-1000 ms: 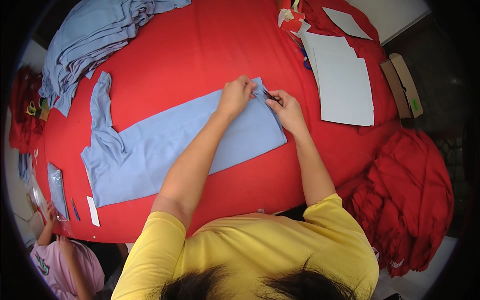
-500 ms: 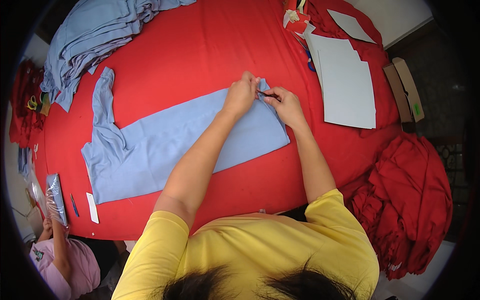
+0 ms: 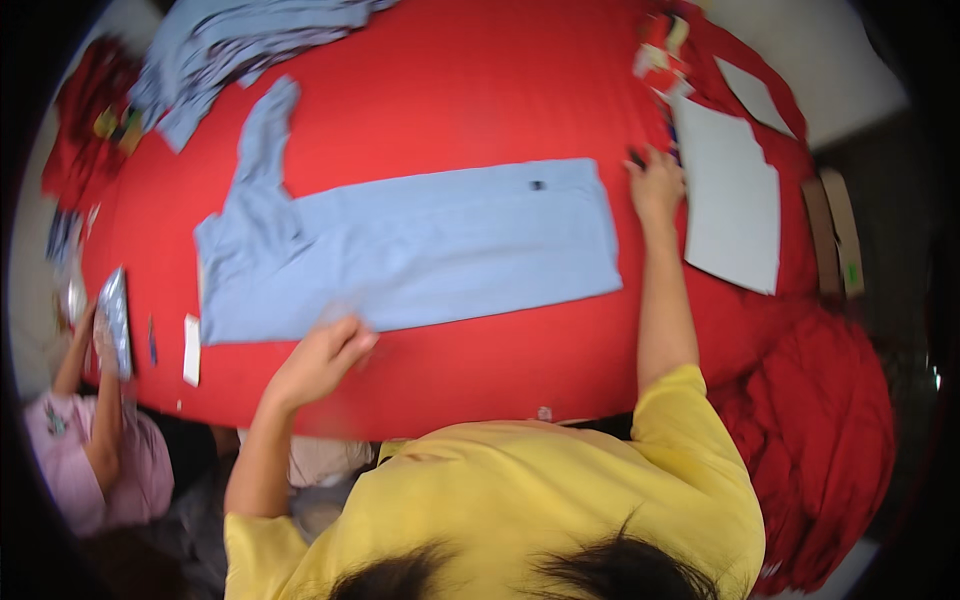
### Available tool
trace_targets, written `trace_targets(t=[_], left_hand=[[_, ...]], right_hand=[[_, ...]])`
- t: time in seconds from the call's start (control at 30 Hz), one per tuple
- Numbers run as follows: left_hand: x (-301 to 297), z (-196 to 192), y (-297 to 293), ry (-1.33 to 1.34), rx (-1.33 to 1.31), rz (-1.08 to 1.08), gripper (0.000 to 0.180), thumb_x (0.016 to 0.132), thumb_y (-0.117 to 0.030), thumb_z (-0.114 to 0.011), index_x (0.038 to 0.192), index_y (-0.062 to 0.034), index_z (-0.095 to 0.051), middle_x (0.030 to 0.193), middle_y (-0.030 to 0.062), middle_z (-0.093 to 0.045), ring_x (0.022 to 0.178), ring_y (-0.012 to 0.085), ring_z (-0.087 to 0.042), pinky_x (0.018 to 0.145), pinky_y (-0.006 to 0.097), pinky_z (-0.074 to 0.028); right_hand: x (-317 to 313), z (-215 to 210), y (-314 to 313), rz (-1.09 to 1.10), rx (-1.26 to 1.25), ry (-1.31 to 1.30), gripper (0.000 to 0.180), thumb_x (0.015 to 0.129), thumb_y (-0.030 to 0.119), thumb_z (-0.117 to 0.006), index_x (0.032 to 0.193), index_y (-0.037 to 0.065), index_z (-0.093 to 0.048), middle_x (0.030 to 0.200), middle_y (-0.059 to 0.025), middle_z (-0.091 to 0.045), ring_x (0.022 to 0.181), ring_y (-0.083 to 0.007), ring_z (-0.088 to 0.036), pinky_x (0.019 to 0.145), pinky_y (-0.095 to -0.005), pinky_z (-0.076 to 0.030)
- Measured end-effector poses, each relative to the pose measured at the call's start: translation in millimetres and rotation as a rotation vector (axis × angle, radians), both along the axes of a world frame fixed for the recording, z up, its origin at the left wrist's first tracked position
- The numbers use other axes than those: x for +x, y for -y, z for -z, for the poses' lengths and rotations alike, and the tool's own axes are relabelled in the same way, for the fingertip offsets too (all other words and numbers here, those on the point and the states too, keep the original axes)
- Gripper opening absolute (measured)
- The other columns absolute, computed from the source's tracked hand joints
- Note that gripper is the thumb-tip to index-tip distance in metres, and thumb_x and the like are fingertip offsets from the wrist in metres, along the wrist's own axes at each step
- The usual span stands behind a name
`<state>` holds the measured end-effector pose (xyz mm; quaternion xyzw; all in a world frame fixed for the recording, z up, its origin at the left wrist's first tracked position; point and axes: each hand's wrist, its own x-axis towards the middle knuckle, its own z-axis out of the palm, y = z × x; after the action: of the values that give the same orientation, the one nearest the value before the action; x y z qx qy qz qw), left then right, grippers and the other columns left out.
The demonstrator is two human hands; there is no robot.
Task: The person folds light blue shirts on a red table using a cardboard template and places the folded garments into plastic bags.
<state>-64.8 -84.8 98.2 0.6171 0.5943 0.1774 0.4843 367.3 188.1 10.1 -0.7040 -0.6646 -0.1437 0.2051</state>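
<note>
Your left hand [image 3: 322, 362] curls its fingers on the near edge of the light blue shirt [image 3: 420, 250]; your right hand [image 3: 655, 185] rests with fingers loosely open on the red counter [image 3: 450, 95], touching grey card [image 3: 728, 205].

We see a folded light-blue shirt [image 3: 420, 245] on the red table [image 3: 480, 90], left hand [image 3: 320, 360] at its near edge, right hand [image 3: 655, 185] beside grey card sheets [image 3: 730, 205].

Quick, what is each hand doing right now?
Left hand: curled at the near edge of the light blue shirt; grip cannot be told.
Right hand: open, beside the shirt's end.
</note>
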Motion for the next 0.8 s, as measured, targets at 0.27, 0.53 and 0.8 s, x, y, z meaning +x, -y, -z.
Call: trace_targets(t=[0.27, 0.53, 0.8], left_hand=[[-175, 67, 338, -0.77, -0.993, 0.349, 0.049, 0.085, -0.053, -0.058, 0.105, -0.0096, -0.068, 0.089, 0.0134, -0.07, 0.088, 0.0279, -0.068, 0.082, 0.04, -0.051], [-190, 26, 170, -0.967, 0.297, -0.408, 0.028, 0.083, -0.025, -0.068, 0.097, -0.0034, -0.055, 0.09, 0.0156, -0.06, 0.086, 0.0345, -0.061, 0.07, 0.043, -0.051], [-239, 78, 2, -0.394, 0.636, -0.609, 0.067, 0.077, -0.02, -0.074, 0.137, -0.0117, -0.047, 0.119, 0.0103, -0.058, 0.108, 0.0274, -0.053, 0.096, 0.04, -0.039]], right_hand=[[-167, -42, 24, -0.597, -0.145, -0.317, 0.029, 0.088, 0.024, -0.062, 0.114, 0.012, -0.066, 0.12, -0.0111, -0.058, 0.114, -0.0319, -0.048, 0.096, -0.0422, -0.041], [-461, -39, -9, -0.957, -0.273, -0.481, 0.053, 0.092, 0.043, -0.054, 0.128, 0.004, -0.052, 0.123, -0.0237, -0.05, 0.11, -0.0438, -0.053, 0.091, -0.0479, -0.045], [-588, -44, -54, -0.687, -0.307, -0.603, 0.042, 0.082, 0.037, -0.067, 0.111, 0.006, -0.062, 0.106, -0.0196, -0.065, 0.097, -0.0347, -0.063, 0.081, -0.0439, -0.05]])
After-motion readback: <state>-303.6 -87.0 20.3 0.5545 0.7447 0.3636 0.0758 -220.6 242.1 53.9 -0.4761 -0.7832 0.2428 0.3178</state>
